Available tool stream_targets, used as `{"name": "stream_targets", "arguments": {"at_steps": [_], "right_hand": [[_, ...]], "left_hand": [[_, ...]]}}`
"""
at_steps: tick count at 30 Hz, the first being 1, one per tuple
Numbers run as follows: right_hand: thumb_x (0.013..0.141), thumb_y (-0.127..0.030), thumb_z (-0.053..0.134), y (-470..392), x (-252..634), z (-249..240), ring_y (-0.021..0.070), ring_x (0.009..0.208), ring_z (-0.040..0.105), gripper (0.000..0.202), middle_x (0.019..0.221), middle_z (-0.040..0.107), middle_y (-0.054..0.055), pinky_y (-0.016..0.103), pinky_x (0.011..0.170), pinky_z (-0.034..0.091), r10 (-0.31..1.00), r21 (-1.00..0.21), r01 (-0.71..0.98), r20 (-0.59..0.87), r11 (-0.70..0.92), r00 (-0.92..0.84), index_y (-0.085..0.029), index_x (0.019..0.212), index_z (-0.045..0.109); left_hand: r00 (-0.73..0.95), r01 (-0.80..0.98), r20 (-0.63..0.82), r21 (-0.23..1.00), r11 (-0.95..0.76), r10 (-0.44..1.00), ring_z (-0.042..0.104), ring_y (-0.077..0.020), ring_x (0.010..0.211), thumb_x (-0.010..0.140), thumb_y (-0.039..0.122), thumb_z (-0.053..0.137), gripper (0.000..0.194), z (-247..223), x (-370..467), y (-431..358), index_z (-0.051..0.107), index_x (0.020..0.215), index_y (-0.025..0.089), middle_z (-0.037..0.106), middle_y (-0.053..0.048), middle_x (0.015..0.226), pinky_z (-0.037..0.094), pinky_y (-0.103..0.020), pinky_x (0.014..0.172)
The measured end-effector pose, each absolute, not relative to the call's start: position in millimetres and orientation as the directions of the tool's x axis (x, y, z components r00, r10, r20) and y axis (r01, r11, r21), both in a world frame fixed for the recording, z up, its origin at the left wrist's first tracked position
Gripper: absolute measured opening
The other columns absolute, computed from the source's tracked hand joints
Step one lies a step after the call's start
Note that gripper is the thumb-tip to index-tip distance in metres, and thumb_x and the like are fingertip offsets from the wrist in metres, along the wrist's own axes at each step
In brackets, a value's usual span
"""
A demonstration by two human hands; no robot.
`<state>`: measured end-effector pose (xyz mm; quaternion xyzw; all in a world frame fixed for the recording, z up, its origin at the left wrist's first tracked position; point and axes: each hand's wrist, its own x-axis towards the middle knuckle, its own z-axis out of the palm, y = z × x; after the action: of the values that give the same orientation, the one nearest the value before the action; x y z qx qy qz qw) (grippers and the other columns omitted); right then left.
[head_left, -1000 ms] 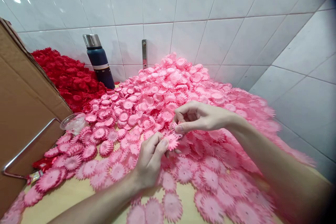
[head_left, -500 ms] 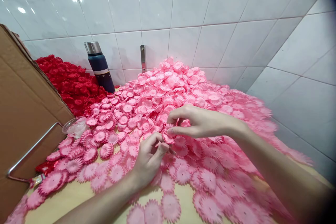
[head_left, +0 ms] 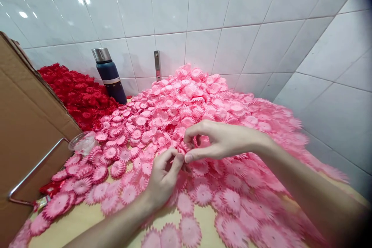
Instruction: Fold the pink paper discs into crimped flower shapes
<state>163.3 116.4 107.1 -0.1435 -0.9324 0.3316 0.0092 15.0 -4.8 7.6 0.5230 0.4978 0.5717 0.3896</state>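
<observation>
My left hand is closed in a pinch near the middle of the view, with thumb and forefinger pressed together. Just right of it, my right hand has its fingers curled around the edge of a small pink ruffled piece. The fingertips of both hands nearly touch below that piece. What sits between my left fingertips is too small to make out. Around and under both hands lies a large heap of pink scalloped discs.
A blue bottle stands by the tiled wall, beside a red pile. At left are a cardboard box, a bent metal rod and a clear plastic container. Loose discs lie on the pale table.
My right thumb has dropped lower, toward my left fingertips. My left thumb now presses on its forefinger, and the pink piece sits slightly higher and farther left.
</observation>
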Motion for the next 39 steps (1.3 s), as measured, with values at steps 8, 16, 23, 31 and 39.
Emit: {"name": "stream_targets", "arguments": {"at_steps": [8, 16, 23, 31, 39], "right_hand": [[0.081, -0.048, 0.067, 117.5, 169.2, 112.6, 0.0174, 0.080, 0.061, 0.030, 0.088, 0.068, 0.003, 0.031, 0.070, 0.044, 0.298, -0.625, 0.251, -0.031, 0.739, -0.954, -0.019, 0.090, 0.068], [0.084, -0.040, 0.066, 118.6, 179.5, 125.5, 0.0169, 0.082, 0.062, 0.020, 0.090, 0.070, 0.000, 0.030, 0.071, 0.045, 0.331, -0.631, 0.274, -0.028, 0.726, -0.943, -0.022, 0.088, 0.070], [0.081, -0.040, 0.067, 120.5, 182.2, 128.6, 0.0181, 0.084, 0.062, 0.018, 0.090, 0.070, -0.001, 0.030, 0.071, 0.044, 0.357, -0.631, 0.285, -0.013, 0.722, -0.934, -0.023, 0.087, 0.070], [0.080, -0.047, 0.067, 122.0, 189.5, 132.0, 0.0185, 0.084, 0.061, 0.022, 0.091, 0.069, 0.000, 0.030, 0.070, 0.044, 0.425, -0.591, 0.342, 0.002, 0.730, -0.905, -0.025, 0.085, 0.070], [0.077, -0.050, 0.068, 125.8, 192.5, 130.8, 0.0189, 0.079, 0.061, 0.026, 0.087, 0.068, 0.001, 0.029, 0.064, 0.044, 0.467, -0.578, 0.366, 0.032, 0.730, -0.883, -0.025, 0.084, 0.070]], "left_hand": [[-0.230, 0.318, 0.311, 0.920, -0.231, 0.922, 0.052, -0.0140, 0.062, 0.093, 0.041, 0.049, 0.035, 33.3, 8.8, -1.1, 0.056, 0.069, 0.017, 0.056, -0.001, 0.065, 0.040, -0.026, 0.060], [-0.299, 0.946, 0.516, 0.269, 0.180, 0.803, 0.054, -0.0184, 0.057, 0.081, 0.036, 0.051, 0.035, 105.2, -66.1, 1.2, 0.045, 0.051, 0.019, 0.057, -0.004, 0.056, 0.036, -0.030, 0.059], [-0.525, 0.838, 0.189, -0.053, 0.542, 0.830, 0.065, -0.0380, 0.082, 0.076, 0.056, 0.056, 0.039, 121.7, -157.0, 34.8, 0.066, 0.073, 0.018, 0.070, -0.016, 0.086, 0.046, -0.043, 0.069], [-0.362, 0.932, 0.081, 0.066, 0.357, 0.929, 0.062, -0.0232, 0.104, 0.091, 0.032, 0.058, 0.035, 79.9, -206.3, 170.0, 0.056, 0.122, 0.016, 0.060, -0.010, 0.122, 0.054, -0.044, 0.086], [-0.342, 0.933, -0.036, 0.109, 0.344, 0.939, 0.062, -0.0231, 0.103, 0.091, 0.032, 0.058, 0.032, 60.2, -233.9, 194.3, 0.058, 0.119, 0.017, 0.060, -0.009, 0.121, 0.054, -0.042, 0.086]]}}
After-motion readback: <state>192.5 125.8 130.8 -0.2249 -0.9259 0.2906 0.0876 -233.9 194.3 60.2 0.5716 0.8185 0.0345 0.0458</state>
